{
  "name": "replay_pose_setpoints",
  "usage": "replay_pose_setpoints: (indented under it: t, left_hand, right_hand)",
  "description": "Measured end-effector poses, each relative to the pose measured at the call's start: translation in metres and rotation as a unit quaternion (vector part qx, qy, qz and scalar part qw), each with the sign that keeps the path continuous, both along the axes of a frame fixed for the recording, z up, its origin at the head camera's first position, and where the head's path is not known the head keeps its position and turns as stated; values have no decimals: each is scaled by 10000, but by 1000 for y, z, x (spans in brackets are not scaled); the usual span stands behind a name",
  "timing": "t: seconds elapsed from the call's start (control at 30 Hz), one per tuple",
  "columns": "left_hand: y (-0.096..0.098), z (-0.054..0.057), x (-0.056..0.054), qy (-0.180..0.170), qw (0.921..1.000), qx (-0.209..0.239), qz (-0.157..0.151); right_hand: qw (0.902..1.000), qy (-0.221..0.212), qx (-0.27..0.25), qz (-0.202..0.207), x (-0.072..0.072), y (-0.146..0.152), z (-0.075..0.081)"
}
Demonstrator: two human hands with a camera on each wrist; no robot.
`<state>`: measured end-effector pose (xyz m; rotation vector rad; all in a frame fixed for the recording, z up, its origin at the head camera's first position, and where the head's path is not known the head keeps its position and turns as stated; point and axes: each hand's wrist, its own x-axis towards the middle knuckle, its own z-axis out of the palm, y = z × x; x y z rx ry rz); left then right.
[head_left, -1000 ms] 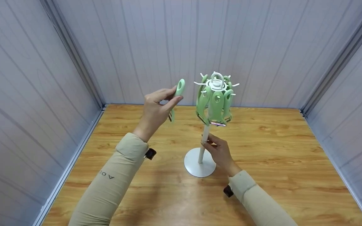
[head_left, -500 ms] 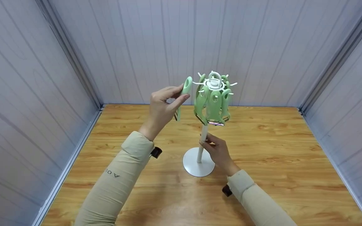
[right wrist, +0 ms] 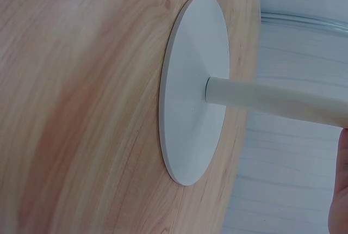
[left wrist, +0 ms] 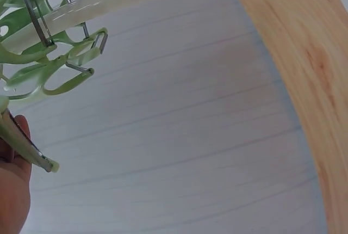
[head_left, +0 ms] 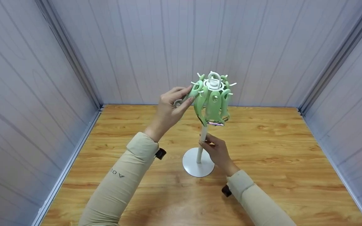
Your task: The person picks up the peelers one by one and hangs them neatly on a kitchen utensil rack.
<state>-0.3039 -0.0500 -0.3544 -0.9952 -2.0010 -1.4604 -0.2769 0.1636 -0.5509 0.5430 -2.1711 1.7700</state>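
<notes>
My left hand (head_left: 172, 105) pinches a light green peeler (head_left: 194, 90) by its handle, at the left side of a white hook stand (head_left: 203, 135). The loop of this peeler is around the left hook (head_left: 194, 83). In the left wrist view, the head of the held peeler (left wrist: 27, 149) points away from the thumb side. Several matching Y-shaped peelers (head_left: 213, 105) hang from the other hooks, blades downward. Lower down, my right hand (head_left: 219, 152) grips the pole between thumb and fingers. In the right wrist view, the pole (right wrist: 266, 99) rises from the round base.
The round white base (head_left: 196, 171) stands on a wood-grain table (head_left: 278, 163). Pale panel walls (head_left: 156, 47) close in the back and both sides. A white ring (head_left: 214, 78) tops the stand, with hooks sticking out around it.
My left hand has moved right with the peeler, from beside the stand up to its left hook. The right hand has stayed on the pole.
</notes>
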Motion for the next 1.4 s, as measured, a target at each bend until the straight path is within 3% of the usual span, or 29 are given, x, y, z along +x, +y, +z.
replay_pose_setpoints:
  t: [0.17,0.33,0.53,0.93,1.4]
  left_hand:
    - [1,-7,-1,31,9999,-38,-124]
    - [0,-20,-3,35,9999,5,-143]
    - [-8,-43,-2,-197,9997,158,23]
    - [-27,-97,2,-629,9963,411,408]
    - [-42,-142,8,-1286,9888,-36,752]
  right_hand:
    - [10000,53,-62,29,0,0,0]
    - [9998,124,-144,101,0,0,0]
    - [9999,73,-78,64,-1,0,0]
    - [9985,-537,66,-41,0,1,4]
    - [9998,-85,190,-26,-1,3,3]
